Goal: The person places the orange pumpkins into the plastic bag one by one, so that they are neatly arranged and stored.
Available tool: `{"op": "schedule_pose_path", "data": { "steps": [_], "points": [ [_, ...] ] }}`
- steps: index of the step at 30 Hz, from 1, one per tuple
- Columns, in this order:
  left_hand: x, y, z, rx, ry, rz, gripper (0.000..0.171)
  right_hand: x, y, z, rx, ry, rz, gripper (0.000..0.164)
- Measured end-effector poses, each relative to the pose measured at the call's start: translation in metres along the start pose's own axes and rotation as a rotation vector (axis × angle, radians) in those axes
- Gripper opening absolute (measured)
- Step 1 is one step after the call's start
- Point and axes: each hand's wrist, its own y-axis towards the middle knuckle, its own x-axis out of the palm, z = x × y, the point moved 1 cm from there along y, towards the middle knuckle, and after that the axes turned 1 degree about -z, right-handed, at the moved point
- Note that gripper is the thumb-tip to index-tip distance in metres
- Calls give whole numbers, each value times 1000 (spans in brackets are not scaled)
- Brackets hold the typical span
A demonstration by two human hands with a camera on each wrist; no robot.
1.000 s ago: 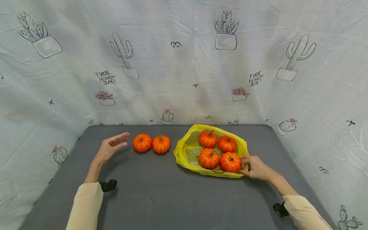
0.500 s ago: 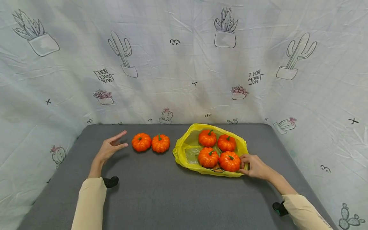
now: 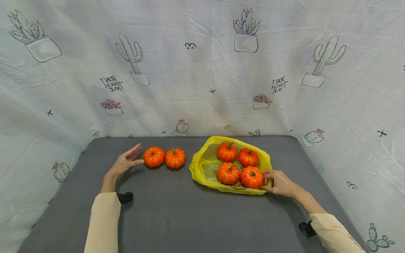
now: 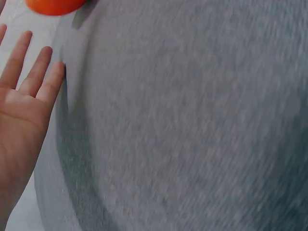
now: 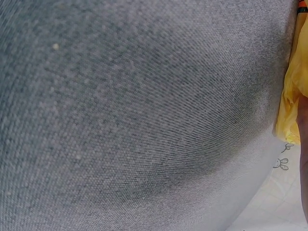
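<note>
Two small orange pumpkins stand side by side left of centre in the head view, a left one point(image 3: 154, 157) and a right one point(image 3: 175, 158). Just left of the first is my left hand point(image 3: 124, 162), fingers spread and thumb tip close to its side; whether they touch I cannot tell. The left wrist view shows that palm point(image 4: 21, 118) with straight fingers. A yellow plastic bag point(image 3: 197, 168) lies with its mouth spread wide, several more pumpkins point(image 3: 226, 152) inside. At its right end my right hand point(image 3: 280, 182) pinches the rim, beside the nearest pumpkin point(image 3: 251, 177).
A grey cloth-covered table point(image 3: 177, 221) carries everything. Behind it and at both sides hangs a pale curtain point(image 3: 171, 70) with cactus drawings. Black straps with small devices sit on both wrists, such as the left strap point(image 3: 125, 198).
My left hand has moved right, closer to the left pumpkin, with its thumb and fingers spread apart. The right hand stays at the bag's rim. The head view has shifted slightly.
</note>
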Motion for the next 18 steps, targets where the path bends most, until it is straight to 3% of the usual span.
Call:
{"op": "schedule_pose_path", "data": {
  "steps": [10, 18],
  "points": [
    [15, 16, 2, 12, -51, -44, 88, -1, 1, -1, -15, 20, 16, 32],
    [26, 23, 8, 37, -19, -77, 81, -1, 0, -1, -10, 20, 18, 33]
  ]
}}
